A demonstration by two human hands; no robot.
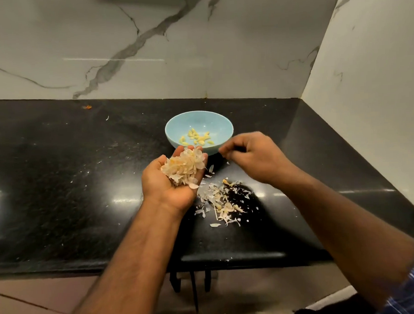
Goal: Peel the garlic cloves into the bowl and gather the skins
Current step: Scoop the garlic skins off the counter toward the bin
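Observation:
A light blue bowl [176, 127] stands on the black counter [71, 174] and holds several peeled yellow garlic cloves [198, 138]. My left hand [162, 185] is cupped palm up in front of the bowl, holding a heap of pale garlic skins [184, 166]. My right hand [251, 155] hovers just right of the bowl with its fingers curled and fingertips pinched together; what they pinch is too small to tell. More loose skins [223, 203] lie scattered on the counter below and between my hands.
A marble wall [149, 45] rises behind the counter and another on the right [375, 78]. Small skin flecks dot the counter, and an orange scrap [87, 106] lies at the back left. The counter's front edge [111, 263] runs below my forearms.

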